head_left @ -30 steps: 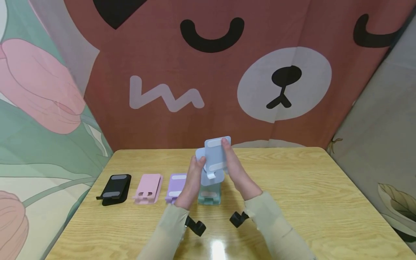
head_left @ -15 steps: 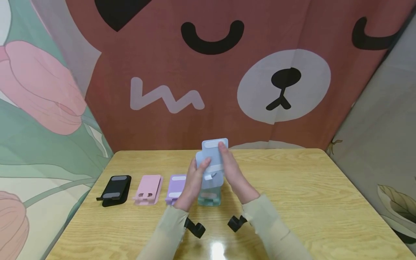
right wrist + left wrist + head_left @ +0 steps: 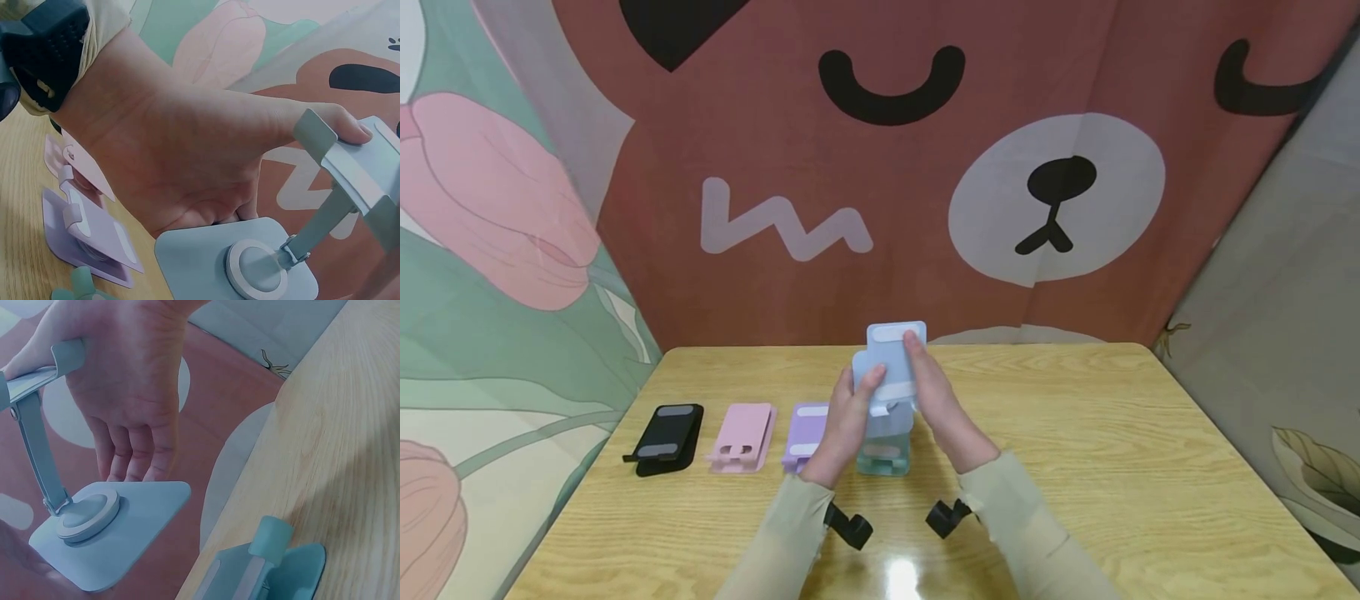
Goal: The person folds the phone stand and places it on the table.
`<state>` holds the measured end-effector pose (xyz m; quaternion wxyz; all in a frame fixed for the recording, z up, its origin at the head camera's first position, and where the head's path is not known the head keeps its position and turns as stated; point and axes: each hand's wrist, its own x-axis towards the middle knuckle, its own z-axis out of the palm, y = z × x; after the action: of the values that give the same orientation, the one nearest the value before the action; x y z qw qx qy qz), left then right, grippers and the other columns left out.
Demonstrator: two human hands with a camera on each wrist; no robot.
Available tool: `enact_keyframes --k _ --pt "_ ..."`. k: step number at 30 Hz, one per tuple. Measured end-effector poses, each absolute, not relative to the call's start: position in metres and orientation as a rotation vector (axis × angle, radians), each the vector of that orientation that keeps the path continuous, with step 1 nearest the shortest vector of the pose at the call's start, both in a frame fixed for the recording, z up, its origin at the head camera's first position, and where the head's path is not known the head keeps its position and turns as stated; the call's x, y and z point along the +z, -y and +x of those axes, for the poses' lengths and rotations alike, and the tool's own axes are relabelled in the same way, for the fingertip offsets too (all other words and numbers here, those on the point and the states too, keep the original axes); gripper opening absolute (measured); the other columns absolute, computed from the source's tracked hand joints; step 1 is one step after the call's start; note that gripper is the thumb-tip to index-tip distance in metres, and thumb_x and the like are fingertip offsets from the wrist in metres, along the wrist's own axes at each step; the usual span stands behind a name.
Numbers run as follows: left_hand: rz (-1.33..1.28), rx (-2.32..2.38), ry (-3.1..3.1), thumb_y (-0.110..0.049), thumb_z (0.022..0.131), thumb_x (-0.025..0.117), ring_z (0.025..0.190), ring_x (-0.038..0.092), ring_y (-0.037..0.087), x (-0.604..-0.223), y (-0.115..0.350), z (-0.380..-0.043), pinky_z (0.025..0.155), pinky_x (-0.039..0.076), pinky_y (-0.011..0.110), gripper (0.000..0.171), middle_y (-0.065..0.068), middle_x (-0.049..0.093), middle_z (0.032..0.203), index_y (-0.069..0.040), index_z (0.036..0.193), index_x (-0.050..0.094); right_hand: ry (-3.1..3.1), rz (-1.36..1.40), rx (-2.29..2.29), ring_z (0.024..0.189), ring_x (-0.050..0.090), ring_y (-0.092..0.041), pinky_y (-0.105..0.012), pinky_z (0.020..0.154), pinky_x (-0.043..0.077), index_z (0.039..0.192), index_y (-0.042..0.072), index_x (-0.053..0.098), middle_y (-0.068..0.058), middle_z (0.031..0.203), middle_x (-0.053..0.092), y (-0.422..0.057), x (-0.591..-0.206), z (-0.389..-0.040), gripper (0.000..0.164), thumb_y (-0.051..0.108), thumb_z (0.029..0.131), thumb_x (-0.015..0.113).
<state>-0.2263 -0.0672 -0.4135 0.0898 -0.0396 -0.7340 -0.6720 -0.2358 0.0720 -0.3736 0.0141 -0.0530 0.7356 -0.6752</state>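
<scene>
Both hands hold a light blue folding phone stand (image 3: 895, 365) up over the table. My left hand (image 3: 848, 421) grips it from the left, its thumb lying on the front of the upper plate. On the other side my right hand (image 3: 943, 404) grips it with the thumb along the plate's upper right. The stand is unfolded: in the right wrist view a narrow hinged arm (image 3: 325, 228) joins the plate to a flat base (image 3: 194, 250) with a round pivot (image 3: 256, 269). Fingers behind the stand are partly hidden.
A teal phone stand (image 3: 883, 457) lies on the wooden table (image 3: 1075, 467) under the held one. Left of it, in a row, are a purple stand (image 3: 805, 429), a pink stand (image 3: 745, 433) and a black stand (image 3: 668, 437). A printed bear cloth (image 3: 910, 250) hangs behind.
The upper plate has shifted slightly left and down, and its lower lip has tilted. My left thumb has moved onto the plate's front. Both hands keep hold of the phone stand.
</scene>
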Motion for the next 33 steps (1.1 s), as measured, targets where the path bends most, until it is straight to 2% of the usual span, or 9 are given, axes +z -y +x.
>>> enact_keyframes --k 6,14,20,27,33 --pt "-0.114 -1.982 2.208 -0.054 0.095 0.057 0.098 0.061 0.026 -0.4140 0.0679 -0.2267 0.088 0.049 0.042 0.063 0.015 0.063 0.111 0.000 0.127 0.054 -2.249 -0.147 -2.093 0.104 0.057 -0.026 -0.042 0.093 0.042 0.133 0.008 0.058 -0.013 0.114 0.062 -0.0743 -0.3732 -0.2333 0.077 0.072 0.100 0.032" --pt "-0.138 -1.977 2.215 -0.053 0.097 0.055 0.100 0.060 0.027 -0.4168 0.0693 -0.2277 0.090 0.048 0.043 0.065 0.016 0.063 0.114 0.001 0.133 0.053 -2.216 -0.107 -2.060 0.108 0.057 -0.027 -0.049 0.099 0.040 0.130 0.005 0.061 -0.013 0.115 0.064 -0.0769 -0.3758 -0.2330 0.082 0.076 0.097 0.037" --pt "-0.134 -1.970 2.228 -0.054 0.097 0.054 0.102 0.058 0.027 -0.4179 0.0703 -0.2270 0.091 0.047 0.044 0.066 0.015 0.062 0.115 0.000 0.134 0.052 -2.218 -0.090 -2.024 0.112 0.057 -0.029 -0.054 0.104 0.038 0.135 0.005 0.060 -0.014 0.118 0.064 -0.0785 -0.3782 -0.2357 0.085 0.077 0.095 0.038" --pt "-0.137 -1.987 2.203 -0.052 0.098 0.055 0.099 0.059 0.026 -0.4186 0.0701 -0.2276 0.088 0.048 0.042 0.062 0.015 0.063 0.111 0.001 0.130 0.054 -2.229 -0.048 -2.034 0.105 0.059 -0.028 -0.049 0.099 0.042 0.131 0.000 0.060 -0.015 0.111 0.065 -0.0773 -0.3799 -0.2360 0.082 0.073 0.097 0.041" --pt "-0.125 -1.984 2.195 -0.051 0.098 0.055 0.098 0.059 0.025 -0.4183 0.0688 -0.2277 0.088 0.047 0.041 0.060 0.015 0.063 0.110 0.001 0.129 0.055 -2.263 -0.009 -2.021 0.107 0.059 -0.030 -0.051 0.099 0.043 0.138 -0.004 0.052 -0.018 0.114 0.063 -0.0759 -0.3828 -0.2358 0.085 0.071 0.098 0.043"
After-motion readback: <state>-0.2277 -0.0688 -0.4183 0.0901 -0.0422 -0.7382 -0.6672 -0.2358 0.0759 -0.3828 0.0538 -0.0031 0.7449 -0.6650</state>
